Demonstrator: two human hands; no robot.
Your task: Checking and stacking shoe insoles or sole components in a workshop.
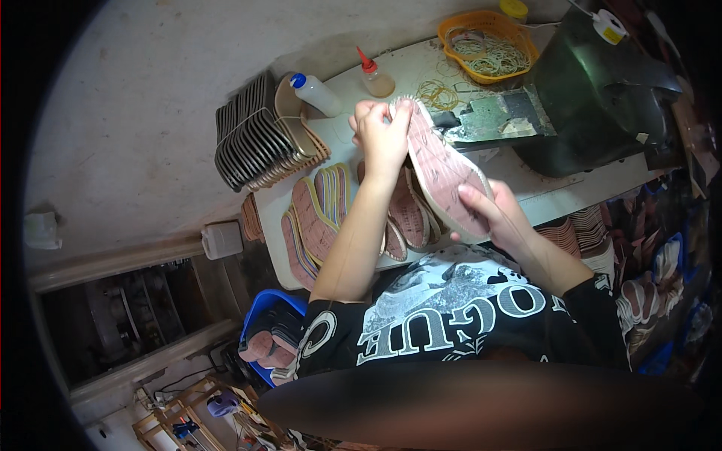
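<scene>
A pink shoe insole (447,177) with a pale stitched edge and dark markings is held up at a slant above the table's front part. My left hand (381,139) is closed at its upper end, the thumb lying along the edge and the fingers curled. Lower down, my right hand (498,212) grips the other end, with the thumb on the pink face. Under my left forearm, several pink insoles with yellow and blue edges (308,207) lie in overlapping rows. More pink insoles (406,210) are partly hidden behind the held one.
A green sewing machine (594,98) takes up the table's right side. An orange basket of cords (489,49), a red-tipped bottle (376,79) and a blue-capped bottle (316,94) stand at the back. Bundled dark soles (252,135) sit at the left; a blue bin (263,304) stands below.
</scene>
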